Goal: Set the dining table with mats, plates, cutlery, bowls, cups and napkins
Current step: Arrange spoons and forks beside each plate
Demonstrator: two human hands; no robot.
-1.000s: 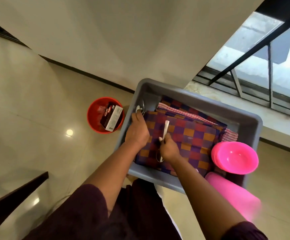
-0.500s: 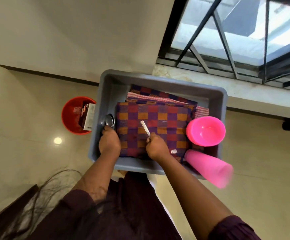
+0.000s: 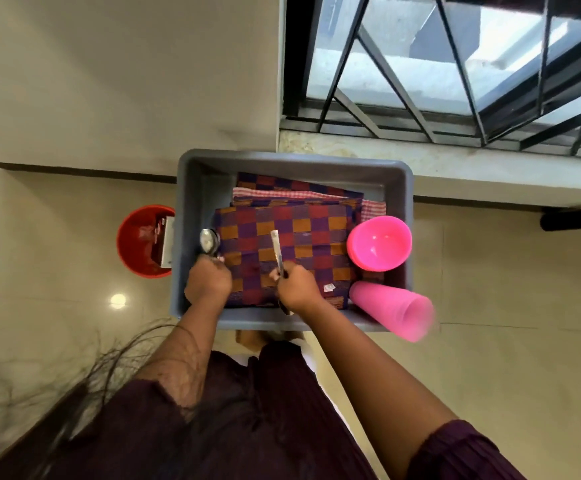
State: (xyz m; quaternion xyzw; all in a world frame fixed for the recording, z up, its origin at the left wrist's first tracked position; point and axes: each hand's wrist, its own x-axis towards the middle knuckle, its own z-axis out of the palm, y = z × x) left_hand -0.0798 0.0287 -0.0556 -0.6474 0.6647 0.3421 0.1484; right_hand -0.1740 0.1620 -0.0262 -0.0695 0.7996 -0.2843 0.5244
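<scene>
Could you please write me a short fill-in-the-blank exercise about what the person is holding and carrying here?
1. The folded checked mats lie inside a ____ tub.
2. The right hand holds a piece of metal ____.
3. The bowls and cups are coloured ____.
4. The spoon is held by the ____ hand.

Missing words: grey; cutlery; pink; left

I see the glossy beige floor (image 3: 57, 271); a red bucket (image 3: 136, 251) stands on it, just beside the grey tub (image 3: 192, 188).
</scene>
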